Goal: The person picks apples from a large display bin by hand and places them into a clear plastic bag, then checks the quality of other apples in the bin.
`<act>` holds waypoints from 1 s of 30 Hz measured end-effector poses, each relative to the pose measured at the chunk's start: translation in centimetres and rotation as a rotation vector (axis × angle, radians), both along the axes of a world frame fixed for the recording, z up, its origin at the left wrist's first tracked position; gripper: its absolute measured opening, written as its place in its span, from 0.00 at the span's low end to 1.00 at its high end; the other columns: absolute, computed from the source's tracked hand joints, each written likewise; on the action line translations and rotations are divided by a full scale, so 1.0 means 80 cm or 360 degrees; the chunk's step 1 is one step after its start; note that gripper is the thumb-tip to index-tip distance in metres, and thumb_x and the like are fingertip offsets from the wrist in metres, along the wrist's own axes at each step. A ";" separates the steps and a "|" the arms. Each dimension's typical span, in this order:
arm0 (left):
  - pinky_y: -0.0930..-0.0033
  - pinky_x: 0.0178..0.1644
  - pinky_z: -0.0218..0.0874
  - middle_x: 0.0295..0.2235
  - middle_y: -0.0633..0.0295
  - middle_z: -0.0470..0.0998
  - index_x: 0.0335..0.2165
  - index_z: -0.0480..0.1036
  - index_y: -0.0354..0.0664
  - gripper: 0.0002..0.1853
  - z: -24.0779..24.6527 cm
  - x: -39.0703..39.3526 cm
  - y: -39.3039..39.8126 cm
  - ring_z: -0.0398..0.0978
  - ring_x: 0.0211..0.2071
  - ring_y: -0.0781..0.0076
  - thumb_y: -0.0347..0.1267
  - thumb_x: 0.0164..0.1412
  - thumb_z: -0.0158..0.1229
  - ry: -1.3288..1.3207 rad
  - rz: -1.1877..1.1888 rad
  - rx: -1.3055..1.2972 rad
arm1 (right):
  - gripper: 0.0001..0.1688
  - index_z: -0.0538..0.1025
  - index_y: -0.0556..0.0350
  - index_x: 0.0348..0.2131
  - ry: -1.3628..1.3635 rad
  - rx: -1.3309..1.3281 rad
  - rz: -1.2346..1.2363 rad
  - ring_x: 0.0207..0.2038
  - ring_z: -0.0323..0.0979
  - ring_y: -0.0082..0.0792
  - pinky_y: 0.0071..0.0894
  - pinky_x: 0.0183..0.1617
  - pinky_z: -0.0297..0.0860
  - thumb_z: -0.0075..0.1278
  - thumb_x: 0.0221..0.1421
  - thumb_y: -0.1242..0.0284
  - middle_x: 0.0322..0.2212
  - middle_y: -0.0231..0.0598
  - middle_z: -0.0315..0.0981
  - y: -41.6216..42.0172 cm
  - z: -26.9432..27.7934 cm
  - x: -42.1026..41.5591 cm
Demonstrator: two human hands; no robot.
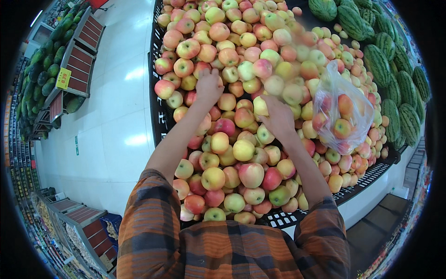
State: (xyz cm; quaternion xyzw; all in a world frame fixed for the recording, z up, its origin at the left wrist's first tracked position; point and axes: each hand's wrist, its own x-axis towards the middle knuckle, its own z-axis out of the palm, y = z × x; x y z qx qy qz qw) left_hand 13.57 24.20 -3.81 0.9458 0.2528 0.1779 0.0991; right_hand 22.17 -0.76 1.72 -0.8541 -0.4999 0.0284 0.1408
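A large heap of red and yellow apples [251,175] fills the black display bin before me. My left hand [209,85] lies on apples at the heap's left side, its fingers bent; whether it grips one cannot be told. Closer to the middle, my right hand [277,113] has its fingers around a pale yellow apple [260,106]. A clear plastic bag [360,120] with several apples inside rests on the heap, to the right of my right hand.
Black perforated plastic edging [374,178] borders the apples. Striped watermelons [378,66] are piled at the right. Across the pale tiled floor [118,104], a slatted stand [79,68] at the left carries dark green melons [42,78] and a yellow price sign. A blue crate [111,226] stands lower left.
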 end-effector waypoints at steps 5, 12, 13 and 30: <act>0.60 0.45 0.65 0.36 0.52 0.68 0.41 0.74 0.38 0.32 0.019 -0.043 0.018 0.69 0.40 0.53 0.37 0.33 0.73 -0.0214 0.0012 -0.0415 | 0.35 0.65 0.51 0.52 0.0104 0.0223 -0.0030 0.42 0.71 0.45 0.44 0.45 0.67 0.61 0.45 0.66 0.44 0.41 0.70 -0.043 0.000 -0.007; 0.61 0.48 0.65 0.37 0.56 0.70 0.41 0.74 0.40 0.29 0.053 -0.103 0.010 0.71 0.40 0.59 0.35 0.35 0.72 -0.0251 -0.0101 -0.0632 | 0.25 0.69 0.51 0.46 0.0515 0.0395 -0.0006 0.37 0.74 0.45 0.41 0.38 0.71 0.59 0.48 0.69 0.40 0.41 0.73 -0.058 0.004 -0.028; 0.61 0.48 0.64 0.37 0.55 0.71 0.41 0.74 0.40 0.30 0.061 -0.111 0.008 0.71 0.41 0.58 0.34 0.35 0.72 -0.0247 -0.0135 -0.0740 | 0.22 0.70 0.51 0.44 0.0593 0.0394 -0.0012 0.36 0.74 0.45 0.40 0.37 0.71 0.58 0.48 0.69 0.38 0.40 0.74 -0.055 0.007 -0.031; 0.62 0.32 0.65 0.26 0.57 0.74 0.24 0.72 0.38 0.15 0.085 -0.140 -0.012 0.73 0.28 0.58 0.38 0.47 0.67 0.0126 -0.0615 -0.0737 | 0.14 0.72 0.53 0.38 -0.0512 0.0073 0.0760 0.36 0.72 0.35 0.35 0.33 0.71 0.47 0.48 0.74 0.38 0.35 0.67 0.123 -0.070 0.028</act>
